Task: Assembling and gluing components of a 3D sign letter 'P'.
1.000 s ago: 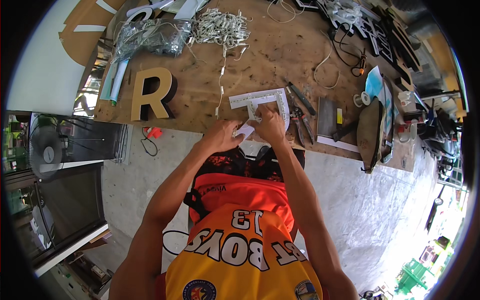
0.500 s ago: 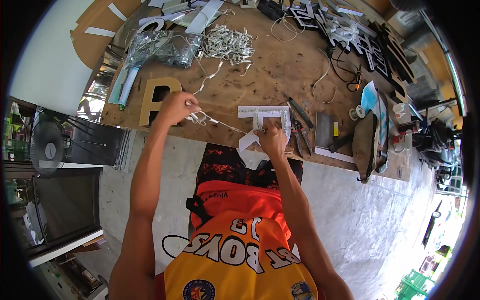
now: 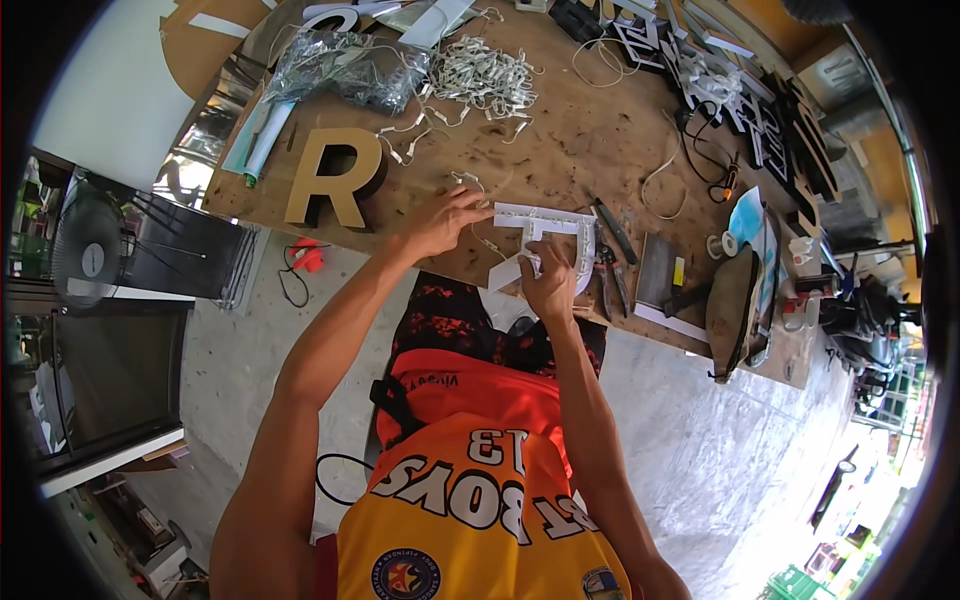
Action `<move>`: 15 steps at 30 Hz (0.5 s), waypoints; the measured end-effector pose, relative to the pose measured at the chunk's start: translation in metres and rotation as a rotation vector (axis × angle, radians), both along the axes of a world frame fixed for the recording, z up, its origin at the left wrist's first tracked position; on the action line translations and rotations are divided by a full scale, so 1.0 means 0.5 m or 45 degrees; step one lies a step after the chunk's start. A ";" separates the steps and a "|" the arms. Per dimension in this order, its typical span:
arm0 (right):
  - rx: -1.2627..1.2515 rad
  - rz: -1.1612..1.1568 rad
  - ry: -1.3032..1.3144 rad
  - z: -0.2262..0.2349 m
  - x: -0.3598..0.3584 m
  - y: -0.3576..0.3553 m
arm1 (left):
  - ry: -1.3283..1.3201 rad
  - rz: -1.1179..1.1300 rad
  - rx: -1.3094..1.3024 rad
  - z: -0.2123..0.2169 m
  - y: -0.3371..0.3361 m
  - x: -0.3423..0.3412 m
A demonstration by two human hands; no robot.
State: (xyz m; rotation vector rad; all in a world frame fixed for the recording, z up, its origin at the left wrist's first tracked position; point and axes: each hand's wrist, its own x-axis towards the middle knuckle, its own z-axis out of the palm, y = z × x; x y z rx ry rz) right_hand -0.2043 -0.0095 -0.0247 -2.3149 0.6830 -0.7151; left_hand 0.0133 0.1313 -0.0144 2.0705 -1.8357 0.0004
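Observation:
A white letter-shaped panel [image 3: 585, 232] with rows of small modules along its strokes lies at the table's near edge. My right hand [image 3: 549, 287] is over its lower part, fingers curled in a pinch at a wired strand of small white LED modules [image 3: 490, 243]. Just left of the panel is my left hand [image 3: 440, 224], its fingers stretched toward the panel's edge. The strand loops beside those fingers; whether they touch it is hard to see. Farther back lies a tangled pile of the same modules [image 3: 485, 78].
A gold letter-shaped piece [image 3: 335, 175] stands at left, near a clear plastic bag [image 3: 350, 72]. Right of the panel lie pliers [image 3: 610, 275], a dark-handled tool [image 3: 616, 232], a dark flat plate [image 3: 655, 270], a wire spool [image 3: 720, 245] and a pouch [image 3: 733, 310]. Dark cut-out letters [image 3: 765, 130] crowd the far right.
My left hand has let go of the raised strand and moved right, down beside the panel. The gold piece is now uncovered. My right hand has stayed at the panel. The view has shifted slightly.

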 end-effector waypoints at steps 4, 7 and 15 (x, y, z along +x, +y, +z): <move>0.072 0.131 0.002 0.006 0.007 0.001 | -0.109 -0.020 0.100 -0.033 -0.022 0.014; -0.151 0.248 -0.042 0.010 0.015 0.012 | -0.156 -0.021 0.161 -0.037 -0.034 0.032; 0.017 0.369 0.167 0.009 0.044 0.004 | -0.143 0.045 0.082 0.049 0.025 -0.024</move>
